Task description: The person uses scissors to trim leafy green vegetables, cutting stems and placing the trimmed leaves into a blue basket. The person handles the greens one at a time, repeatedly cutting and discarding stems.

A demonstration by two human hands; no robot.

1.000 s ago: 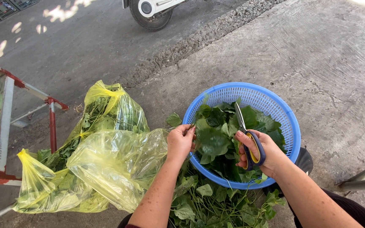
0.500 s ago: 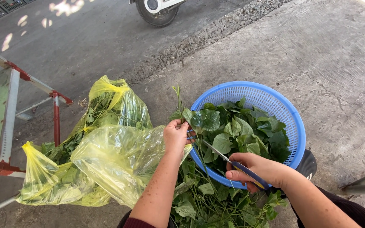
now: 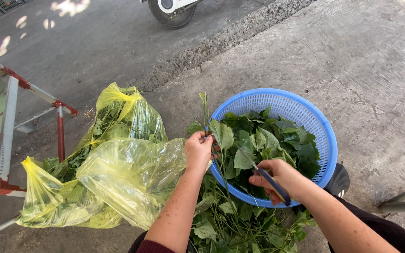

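Left hand (image 3: 198, 151) fist-closed, pinching a leafy green stem (image 3: 206, 115) upright at the near-left rim of the blue basket (image 3: 326, 140); stem tip sticks up above the fist, leaves hang off it over the basket edge. Right hand (image 3: 280, 180) wrapped tight around dark-handled scissors (image 3: 263, 175), held over the basket's near rim; blades point up-left toward the stem, tip just beside the leaves below the left hand; cannot tell if blades are apart or closed. Basket is round, perforated plastic, sits on concrete ground (image 3: 376, 70), filled with cut green leaves (image 3: 277, 140). Loose pile of leafy stems (image 3: 230, 225) lies in front of the basket, between both forearms, touching its near side. Yellow plastic bags (image 3: 123, 173) with more greens sit left of the left hand, one touching the left wrist area; another knotted bag (image 3: 41, 197) further left. Metal frame with red joints (image 3: 59, 126) at far left; scooter wheel (image 3: 172, 11) at top edge, well apart from the hands; metal bar (image 3: 404, 199) at right edge.
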